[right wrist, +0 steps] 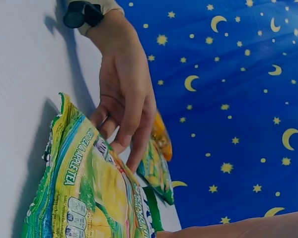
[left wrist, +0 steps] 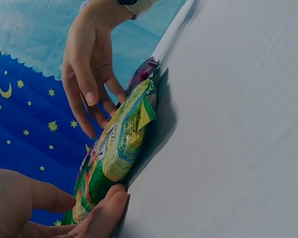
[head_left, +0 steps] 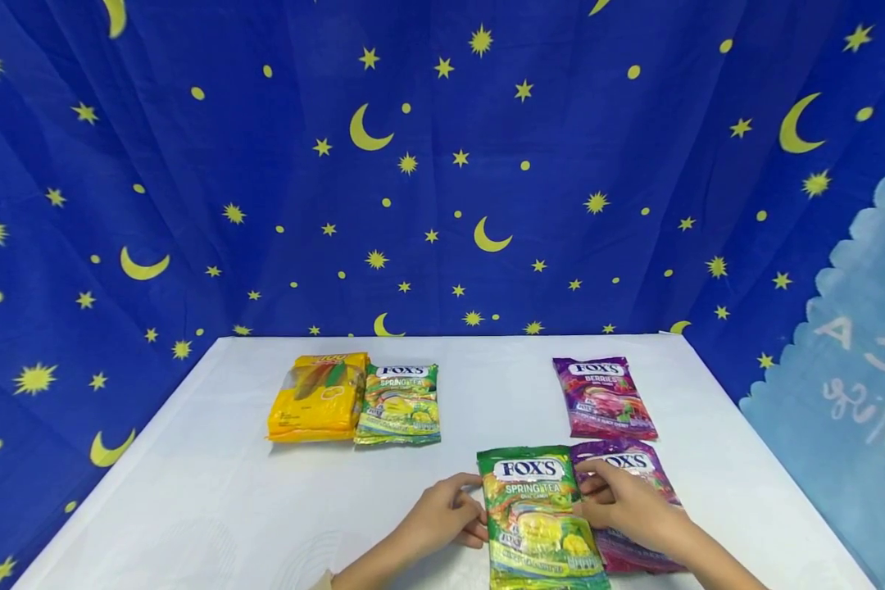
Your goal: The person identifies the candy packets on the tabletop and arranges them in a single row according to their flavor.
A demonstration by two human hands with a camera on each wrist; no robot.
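A green Fox's Spring Tea candy bag [head_left: 534, 524] lies at the near edge of the table, overlapping a purple Fox's Berries candy bag [head_left: 637, 553]. My left hand [head_left: 442, 512] touches its left edge with loosely bent fingers. In the left wrist view, the thumb and fingers of that hand are spread about the bag's end. At the green bag's right edge is my right hand [head_left: 627, 508], above the purple bag, its fingers relaxed and the fingertips near the edge. The right wrist view shows the green bag [right wrist: 99, 183] close up, with the left hand [right wrist: 126, 99] beside it.
Another purple Berries bag [head_left: 605, 397] lies farther back on the right. At the back left, a yellow bag [head_left: 317, 401] touches a second green Spring Tea bag [head_left: 400, 406]. A blue star-patterned curtain [head_left: 428, 188] hangs behind the white table [head_left: 324, 492].
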